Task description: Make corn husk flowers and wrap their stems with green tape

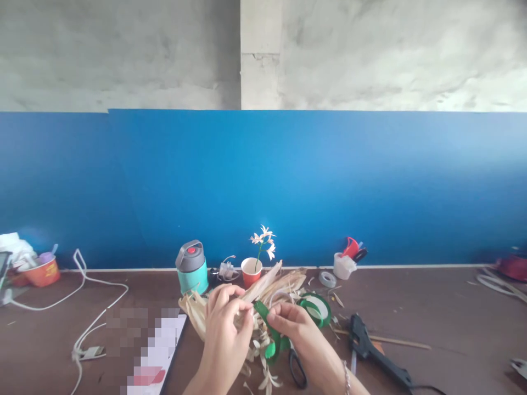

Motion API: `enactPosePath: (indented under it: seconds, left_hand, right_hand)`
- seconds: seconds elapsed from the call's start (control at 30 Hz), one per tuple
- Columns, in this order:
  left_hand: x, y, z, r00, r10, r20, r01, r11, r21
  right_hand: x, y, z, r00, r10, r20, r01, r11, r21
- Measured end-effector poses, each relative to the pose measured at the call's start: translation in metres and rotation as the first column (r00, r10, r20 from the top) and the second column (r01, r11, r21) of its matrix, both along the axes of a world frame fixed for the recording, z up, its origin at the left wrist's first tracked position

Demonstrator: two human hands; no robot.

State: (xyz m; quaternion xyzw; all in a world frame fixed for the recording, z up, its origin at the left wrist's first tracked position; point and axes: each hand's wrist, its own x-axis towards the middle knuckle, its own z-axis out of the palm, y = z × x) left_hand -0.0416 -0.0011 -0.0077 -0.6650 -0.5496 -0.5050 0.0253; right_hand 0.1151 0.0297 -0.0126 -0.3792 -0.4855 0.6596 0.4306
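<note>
On the desk (444, 310), pale husks (269, 281) lay beyond the left grip (225, 332) and right grip (300, 328); farther off, a flower spray (257, 239) stood, seemingly finished. Between the grips hung a green strip (262, 311), seemingly unfinished, pinched by the right; the left's hold I couldn't tell.

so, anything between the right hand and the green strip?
Nothing visible: the right hand pinches the green strip directly. The dried husks lie beyond, not in between.
</note>
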Motion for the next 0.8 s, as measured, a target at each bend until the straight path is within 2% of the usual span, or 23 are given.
enactPosePath:
  seconds: [0.1,0.23,0.47,0.7,0.8]
  left_hand:
    - [0.006,-0.002,0.000,0.992,0.085,-0.096,-0.072,0.989,0.131]
    - [0.008,0.000,-0.007,0.974,0.138,-0.179,-0.096,0.970,0.225]
    - [0.008,0.003,-0.023,0.972,0.094,-0.216,-0.052,0.980,0.193]
    - [0.012,0.005,-0.031,0.960,0.069,-0.273,-0.011,0.978,0.207]
    - [0.013,0.007,-0.033,0.959,0.060,-0.276,0.002,0.976,0.220]
  right_hand:
    - [-0.003,-0.004,0.003,0.999,-0.034,0.005,0.034,0.999,-0.020]
    - [-0.006,-0.009,0.005,0.997,-0.076,-0.018,0.075,0.996,-0.049]
    - [-0.010,-0.011,0.008,0.997,-0.008,-0.074,0.007,1.000,-0.022]
    - [-0.009,-0.006,-0.004,0.996,-0.068,-0.064,0.063,0.995,-0.082]
    - [-0.009,-0.005,-0.006,0.994,-0.061,-0.096,0.049,0.991,-0.123]
